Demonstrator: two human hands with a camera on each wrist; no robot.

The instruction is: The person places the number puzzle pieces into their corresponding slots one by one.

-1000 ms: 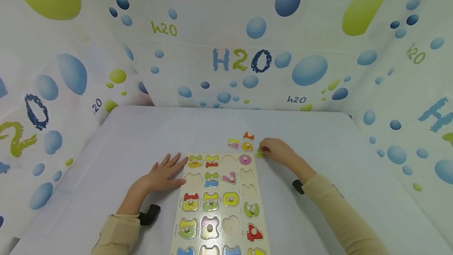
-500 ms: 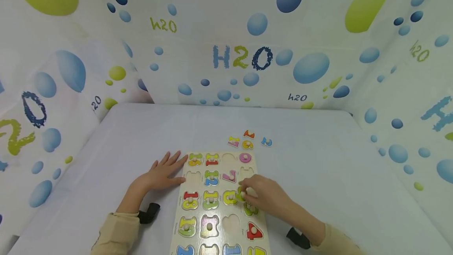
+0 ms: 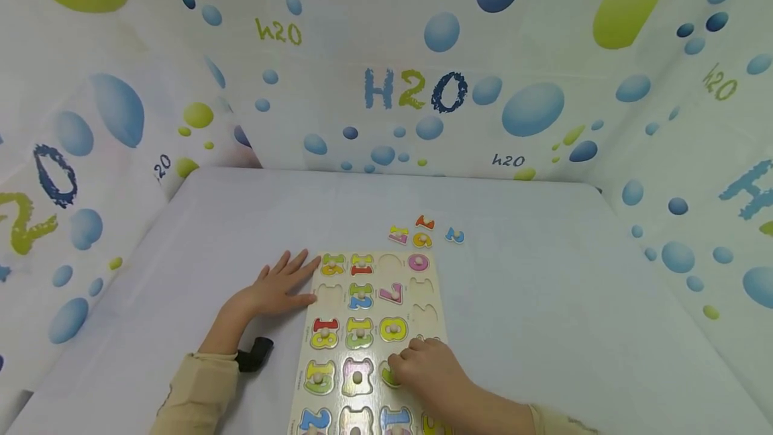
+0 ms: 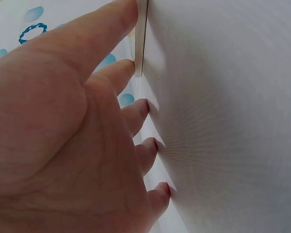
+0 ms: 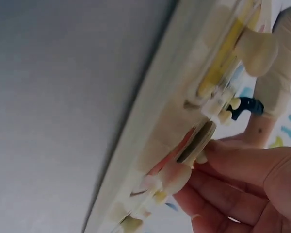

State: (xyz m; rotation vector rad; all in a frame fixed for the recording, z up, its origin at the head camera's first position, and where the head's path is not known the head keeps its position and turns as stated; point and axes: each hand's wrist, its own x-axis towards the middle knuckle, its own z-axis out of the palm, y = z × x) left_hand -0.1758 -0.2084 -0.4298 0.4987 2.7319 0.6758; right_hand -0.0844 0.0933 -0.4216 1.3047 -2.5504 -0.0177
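A wooden number puzzle board (image 3: pixel 377 314) lies on the white table, with colourful knobbed number pieces set in it. My right hand (image 3: pixel 431 374) is over the board's right side and pinches a green number puzzle piece (image 3: pixel 389 376), partly hidden by the fingers. In the right wrist view the puzzle piece (image 5: pixel 198 143) is tilted against the board, close beside the knob of a red piece (image 5: pixel 172 153). My left hand (image 3: pixel 280 294) rests spread on the table, thumb and index fingertip at the board's left edge (image 4: pixel 140 53).
Beyond the board lie several loose number pieces: a yellow-pink one (image 3: pixel 398 234), a red-orange one (image 3: pixel 425 222), an orange six (image 3: pixel 422 239) and a blue one (image 3: pixel 455 235). A black wrist device (image 3: pixel 256 354) sits at the left cuff. A patterned curtain (image 3: pixel 338 39) surrounds the table.
My right hand has picked up the green piece from the table right of the board and carried it toward me over the board. The left hand stays at the edge.
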